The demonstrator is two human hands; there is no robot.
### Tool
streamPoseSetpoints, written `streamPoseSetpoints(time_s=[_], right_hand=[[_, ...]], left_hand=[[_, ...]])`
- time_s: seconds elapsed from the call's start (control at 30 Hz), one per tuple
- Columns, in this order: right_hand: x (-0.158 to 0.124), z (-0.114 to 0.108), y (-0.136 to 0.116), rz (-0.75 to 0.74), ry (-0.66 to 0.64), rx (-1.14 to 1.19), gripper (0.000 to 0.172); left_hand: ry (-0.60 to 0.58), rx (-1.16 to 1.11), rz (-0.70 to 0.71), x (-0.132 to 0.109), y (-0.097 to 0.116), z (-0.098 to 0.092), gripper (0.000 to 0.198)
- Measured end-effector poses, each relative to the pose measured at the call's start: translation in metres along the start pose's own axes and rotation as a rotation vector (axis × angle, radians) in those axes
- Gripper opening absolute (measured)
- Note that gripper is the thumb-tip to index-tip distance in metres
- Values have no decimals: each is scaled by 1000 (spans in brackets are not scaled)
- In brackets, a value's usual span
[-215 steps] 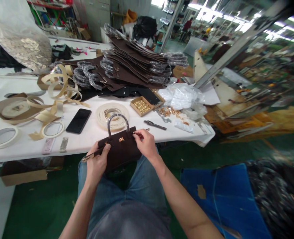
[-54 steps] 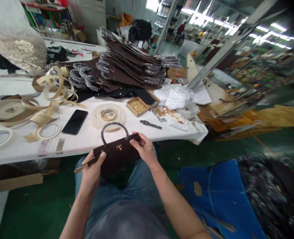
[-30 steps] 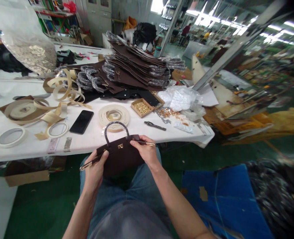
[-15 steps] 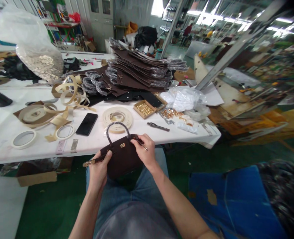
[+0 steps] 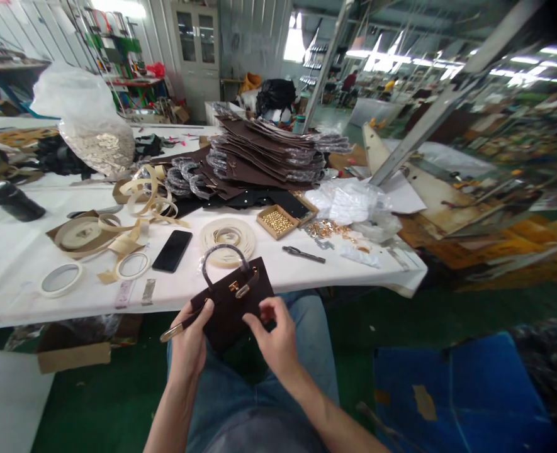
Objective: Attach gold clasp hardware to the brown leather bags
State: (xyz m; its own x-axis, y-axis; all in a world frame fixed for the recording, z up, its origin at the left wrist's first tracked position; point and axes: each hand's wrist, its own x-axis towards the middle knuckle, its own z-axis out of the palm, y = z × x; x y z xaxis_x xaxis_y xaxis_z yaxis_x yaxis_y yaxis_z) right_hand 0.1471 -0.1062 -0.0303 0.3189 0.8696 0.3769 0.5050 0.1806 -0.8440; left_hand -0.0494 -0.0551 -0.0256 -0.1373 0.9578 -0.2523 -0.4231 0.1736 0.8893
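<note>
A small dark brown handbag (image 5: pixel 233 318) leans above my lap at the table edge, its handle (image 5: pixel 224 248) wrapped in clear film. My left hand (image 5: pixel 188 340) grips the bag's left upper side, thumb on the front. Out past that hand sticks a brown strap with a gold metal tip (image 5: pixel 171 332). Another strap with a metal tip (image 5: pixel 245 289) lies across the upper right front, beside the gold clasp (image 5: pixel 233 286). By the bag's lower right side, my right hand (image 5: pixel 278 336) has its thumb and curled fingers apart, with nothing visible between them.
On the white table (image 5: pixel 231 286) are a phone (image 5: pixel 172 250), tape rolls (image 5: pixel 61 279), a coil of pale strip (image 5: pixel 247 236), a box of gold studs (image 5: pixel 277 223) and a dark pen-like tool (image 5: pixel 303 254). Stacked brown bag pieces (image 5: pixel 269 151) stand behind. A metal post (image 5: pixel 420 135) rises at right.
My right hand has let go of the right strap and moved down the bag. That strap now lies across the front near the clasp. My left hand keeps its hold.
</note>
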Motion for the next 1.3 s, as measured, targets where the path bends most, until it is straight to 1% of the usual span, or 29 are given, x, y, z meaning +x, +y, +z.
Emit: streamPoseSetpoints(time_s=[0.03,0.07,0.1,0.13,0.17,0.2,0.23,0.27,0.33,0.4,0.43,0.5,0.57,0.63,0.73,0.83,0.9,0.97,1.0,1.03,1.1,1.13,1.17,1.2,1.23,1.27,1.3], right_hand=[[-11,4,-6,-40,-106,56,33],[-19,8,-12,-89,-204,102,43],[-23,12,-18,-134,-276,131,61],[-23,16,-23,-165,-312,143,81],[-22,19,-28,-177,-323,141,98],[-18,21,-31,-175,-317,133,109],[-13,21,-35,-166,-300,123,116],[-9,21,-38,-154,-275,115,119],[-3,16,-46,-126,-191,112,122],[1,8,-56,-87,-63,120,118],[2,2,-61,-69,8,120,111],[5,-11,-74,-53,129,113,93],[10,-27,-87,-75,198,89,77],[15,-46,-99,-126,244,49,65],[24,-73,-113,-220,317,3,49],[32,-95,-120,-266,300,-27,35],[36,-106,-122,-243,265,-17,31],[41,-116,-122,-194,246,46,32],[44,-121,-121,-163,238,87,33],[46,-128,-120,-131,235,126,34],[54,-142,-116,-71,229,200,32],[58,-149,-114,-45,212,241,30],[63,-155,-110,-23,180,285,30],[69,-160,-107,-3,139,329,31],[75,-164,-102,20,92,371,33],[81,-164,-97,47,47,411,35],[87,-162,-90,83,7,451,37]], left_hand=[[-14,6,-4,-2,2,3,51],[-33,15,-8,-4,5,6,49],[-55,26,-13,-7,8,9,48],[-81,36,-22,-10,12,13,48],[-109,42,-36,-15,16,17,50],[-142,34,-48,-20,20,21,53],[-180,7,-54,-25,24,24,59],[-229,-34,-53,-30,28,27,68],[-357,-114,-41,-42,36,32,91],[-495,-151,-23,-53,43,39,113],[-555,-156,-18,-59,46,43,122],[-648,-170,-17,-70,55,53,132],[-730,-185,-23,-80,65,64,135],[-803,-181,-12,-88,74,77,130],[-865,-169,40,-93,83,95,122],[-880,-188,94,-86,91,110,120],[-887,-210,131,-75,99,115,114],[-854,-190,184,-60,108,116,98],[-810,-152,227,-51,114,114,89],[-740,-97,282,-42,119,110,81],[-538,51,422,-23,131,97,73],[-427,134,496,-14,137,89,75],[-334,211,567,-7,143,79,81],[-273,275,627,-3,148,70,90],[-258,321,668,0,151,60,98],[-288,350,682,0,154,51,103],[-356,366,668,-3,156,43,105]])
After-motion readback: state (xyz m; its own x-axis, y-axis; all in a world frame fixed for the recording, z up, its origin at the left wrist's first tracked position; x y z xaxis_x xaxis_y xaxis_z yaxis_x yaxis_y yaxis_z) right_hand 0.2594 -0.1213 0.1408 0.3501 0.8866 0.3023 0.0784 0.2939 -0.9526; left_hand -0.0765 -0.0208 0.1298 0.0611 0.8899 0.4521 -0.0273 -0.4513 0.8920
